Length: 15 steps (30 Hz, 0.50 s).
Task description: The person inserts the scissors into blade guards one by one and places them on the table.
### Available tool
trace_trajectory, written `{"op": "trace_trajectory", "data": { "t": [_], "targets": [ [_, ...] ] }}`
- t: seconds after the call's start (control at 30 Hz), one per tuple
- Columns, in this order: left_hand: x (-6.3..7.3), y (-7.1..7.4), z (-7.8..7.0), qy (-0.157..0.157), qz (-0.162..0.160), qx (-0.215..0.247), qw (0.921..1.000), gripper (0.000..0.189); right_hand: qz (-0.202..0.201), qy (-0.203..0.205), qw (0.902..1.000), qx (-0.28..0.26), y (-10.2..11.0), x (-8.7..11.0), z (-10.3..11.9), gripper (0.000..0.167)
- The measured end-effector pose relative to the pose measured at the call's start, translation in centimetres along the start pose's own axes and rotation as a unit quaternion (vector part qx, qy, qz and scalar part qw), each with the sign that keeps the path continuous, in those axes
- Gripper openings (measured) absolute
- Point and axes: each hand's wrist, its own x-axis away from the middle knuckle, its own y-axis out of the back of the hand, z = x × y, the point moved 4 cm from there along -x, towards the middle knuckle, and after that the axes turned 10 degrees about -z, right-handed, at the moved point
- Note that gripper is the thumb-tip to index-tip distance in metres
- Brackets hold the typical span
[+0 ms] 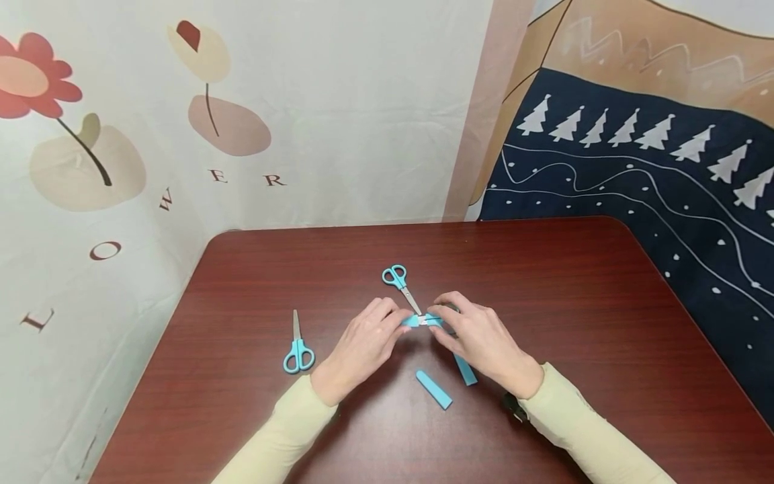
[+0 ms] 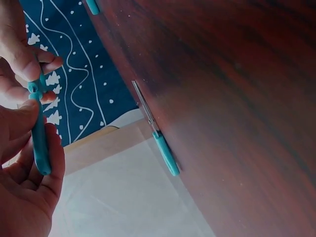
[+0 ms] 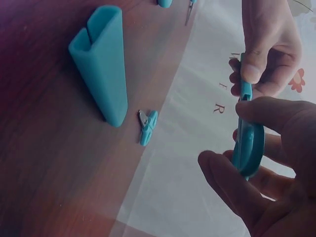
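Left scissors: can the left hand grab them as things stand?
Probably not straight away: the left hand is pinching a blue piece and would likely have to let go. Otherwise yes; nothing covers the left scissors on the table.

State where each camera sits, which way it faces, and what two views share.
Head: worn on the head, facing forward and down at the reddish-brown table; left hand, right hand and pale green sleeves show.
Left wrist: worn there, facing a small light-blue item in both hands, which show; blue-handled metal scissors lie beyond.
Right wrist: worn there, facing that item; both hands show, plus a hollow, tapered blue piece.
Both wrist views share the hands and that item.
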Motion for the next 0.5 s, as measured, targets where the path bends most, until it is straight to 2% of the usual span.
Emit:
{"op": "trace_trajectory", "data": {
  "t": [0.17, 0.5],
  "targets": [
    [0.06, 0.00, 0.04, 0.008, 0.001, 0.001, 1.0000, 0.017, -0.017, 0.001, 0.9998, 0.009, 0.00, -0.08, 0.13, 0.027],
    [0.01, 0.09, 0.04, 0.011, 0.004, -0.001, 0.9999, 0.016, -0.019, -0.002, 0.9998, 0.004, -0.13, -0.12, 0.37, 0.030]
  ]
}}
